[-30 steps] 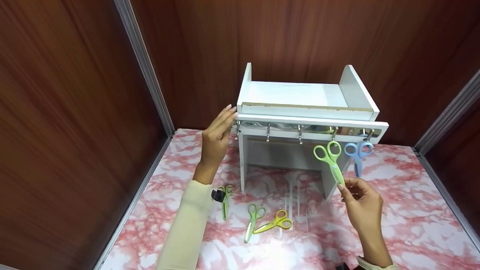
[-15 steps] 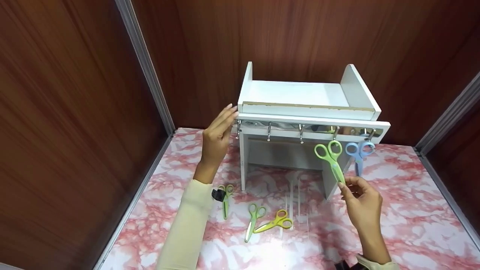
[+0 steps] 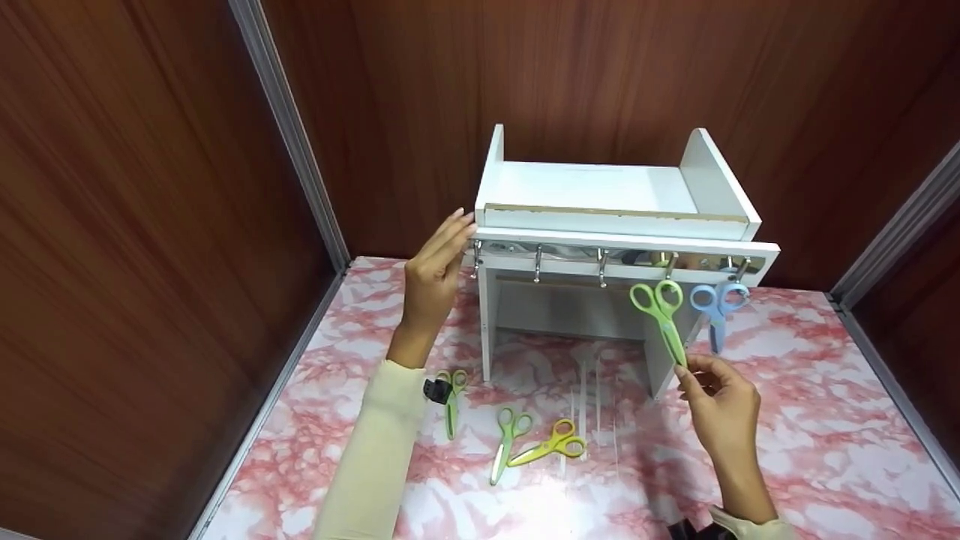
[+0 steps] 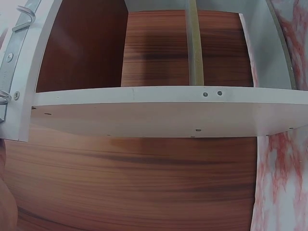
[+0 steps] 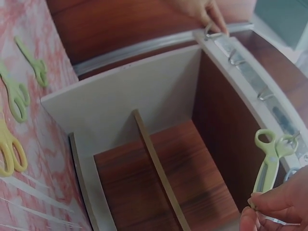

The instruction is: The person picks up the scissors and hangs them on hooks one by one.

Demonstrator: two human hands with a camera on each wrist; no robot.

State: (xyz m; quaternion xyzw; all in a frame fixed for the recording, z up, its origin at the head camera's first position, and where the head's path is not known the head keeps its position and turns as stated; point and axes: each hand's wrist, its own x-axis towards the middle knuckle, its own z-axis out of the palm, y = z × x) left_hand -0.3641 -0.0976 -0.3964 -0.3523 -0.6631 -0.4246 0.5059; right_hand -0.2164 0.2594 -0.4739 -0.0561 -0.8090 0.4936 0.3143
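Note:
My right hand [image 3: 724, 409] pinches a pair of green scissors [image 3: 666, 319] by the blade end, handles up. One handle loop overlaps a hook [image 3: 671, 265] on the white rail [image 3: 562, 238]; in the right wrist view the hook's tip shows at the loop of the green scissors [image 5: 267, 161]. Blue scissors [image 3: 718, 315] hang from the rightmost hook, just beside them. My left hand [image 3: 435, 274] rests its straight fingers against the left end of the rail, and only its edge enters the left wrist view.
The rail fronts a white shelf unit [image 3: 600, 187] on a pink marbled tabletop [image 3: 315, 420]. Two green scissors [image 3: 511, 444] [image 3: 451, 412] and a yellow pair [image 3: 553, 444] lie before it, near clear strips [image 3: 583, 405]. Wood-look panels [image 3: 390, 90] enclose the back and sides.
The green scissors have turned slightly and edged right with my right hand still at their blade end. My left hand keeps its place on the rail's end.

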